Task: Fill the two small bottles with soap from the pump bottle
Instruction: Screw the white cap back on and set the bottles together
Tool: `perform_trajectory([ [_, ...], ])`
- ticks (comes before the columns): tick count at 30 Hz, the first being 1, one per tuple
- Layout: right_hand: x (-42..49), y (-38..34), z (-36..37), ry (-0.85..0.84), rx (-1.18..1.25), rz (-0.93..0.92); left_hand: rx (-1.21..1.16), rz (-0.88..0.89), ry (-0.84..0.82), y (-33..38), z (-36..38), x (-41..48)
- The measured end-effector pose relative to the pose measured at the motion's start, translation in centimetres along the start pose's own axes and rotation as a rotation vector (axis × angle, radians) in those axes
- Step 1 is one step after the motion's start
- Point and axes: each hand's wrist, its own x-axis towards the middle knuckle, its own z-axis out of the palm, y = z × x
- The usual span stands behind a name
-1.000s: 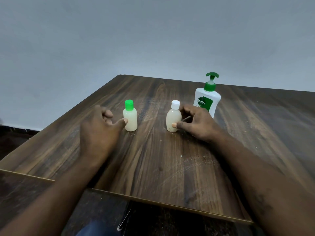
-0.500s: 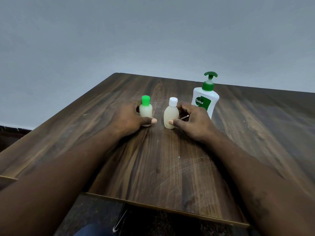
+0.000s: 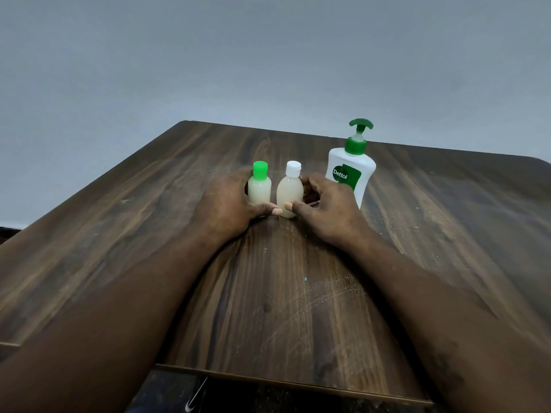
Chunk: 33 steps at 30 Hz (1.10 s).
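Mostly hidden: left fingers (image 3: pixel 242 177) behind bottle (image 3: pixel 259 190)

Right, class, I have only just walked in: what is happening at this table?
A person at a wooden table has a small bottle in each hand. The left hand grips the green-capped bottle, and the right hand grips the white-capped bottle. Both bottles stand upright on the table, close side by side, with their caps on and pale liquid inside. The pump bottle stands just behind the right hand, and no hand is on its pump.
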Motion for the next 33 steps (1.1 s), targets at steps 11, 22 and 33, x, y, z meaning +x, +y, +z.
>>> perform_trajectory([
  [11,-0.1,0.0,-0.4,0.02,-0.017,0.007,-0.029,-0.011,-0.004,-0.3,-0.1,0.0],
  [22,0.1,-0.7,-5.4,0.753,-0.113,-0.3,-0.193,-0.044,0.006,-0.1,-0.5,-0.3],
  [33,1.1,4.5,-6.1,0.244,0.341,0.23,-0.289,-0.055,-0.042,0.4,-0.8,-0.4],
])
